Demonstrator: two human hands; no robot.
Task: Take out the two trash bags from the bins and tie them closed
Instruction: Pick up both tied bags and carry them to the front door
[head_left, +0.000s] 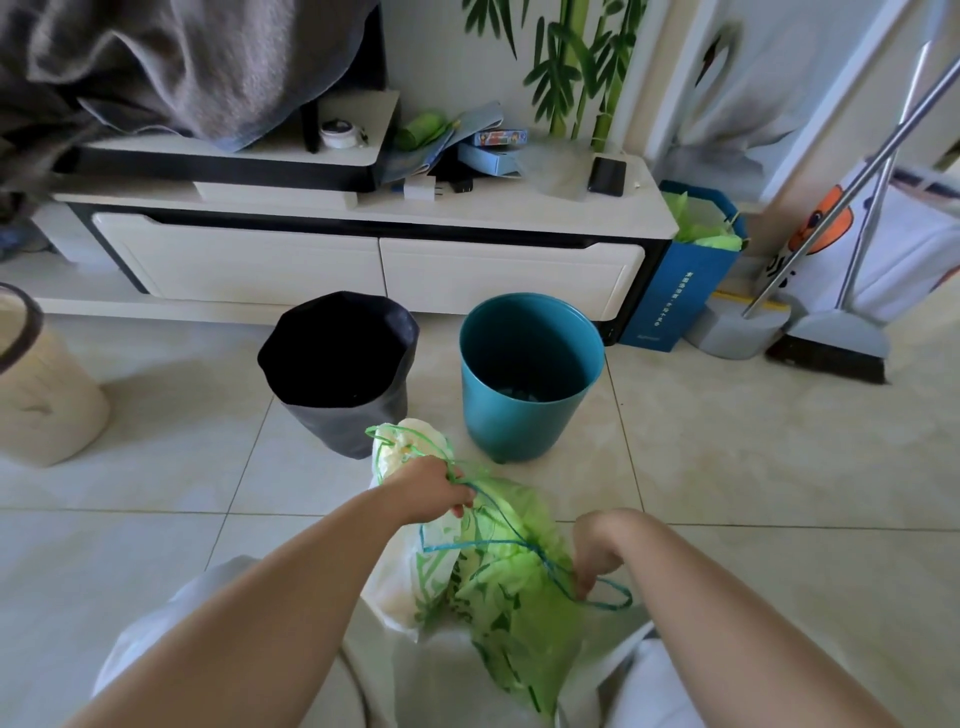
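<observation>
A green trash bag (514, 613) lies on the floor between my arms, its blue drawstring (488, 543) stretched across the mouth. My left hand (434, 491) grips the drawstring at the bag's far side. My right hand (597, 551) pinches the string's loop at the near right. A second, whitish bag (402, 447) with a green drawstring stands just behind the green one. The teal bin (524, 415) is bare inside, with no bag. A black bag lines the dark bin (337, 364) to its left.
A white TV cabinet (363, 260) runs along the wall behind the bins. A blue paper bag (685, 280) with green bags stands at its right end, beside a broom and dustpan (826, 343). A beige basket (41, 395) sits at the left.
</observation>
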